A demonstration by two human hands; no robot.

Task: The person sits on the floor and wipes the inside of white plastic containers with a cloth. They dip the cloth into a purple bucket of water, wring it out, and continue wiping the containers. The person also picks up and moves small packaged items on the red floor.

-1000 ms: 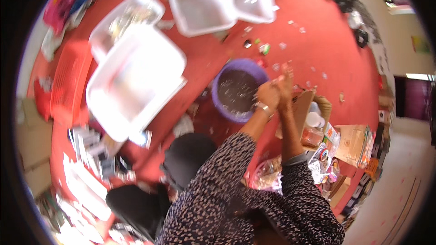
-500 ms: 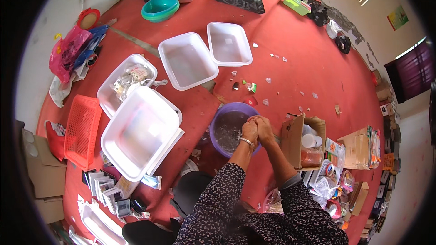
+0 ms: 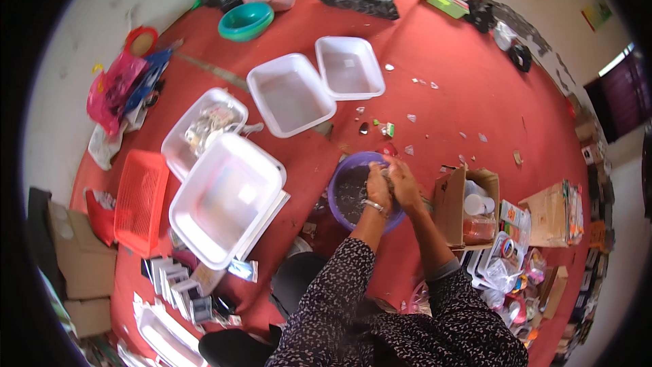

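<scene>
Both my hands are over a purple basin [image 3: 337, 212] holding dark, murky water. My left hand [image 3: 378, 188], with a bracelet at its wrist, has its fingers curled at the basin's right side. Close against it, my right hand [image 3: 405, 185] is also curled. A small greyish, wet-looking thing [image 3: 387, 175] shows in the narrow gap between them; its kind is too hidden to tell. Both forearms come up from below in dark patterned sleeves.
Left of the basin stand white plastic tubs [image 3: 292, 98], one stacked at an angle over another, and a red basket [image 3: 141, 204]. An opened cardboard box [image 3: 448, 209] with containers is close on the right. Small scraps litter the red floor [image 3: 468, 109] beyond.
My hands were clasped tightly together over the basin; now they are slightly apart, with something greyish visible between them. The whole view has shifted a little, so everything sits farther right.
</scene>
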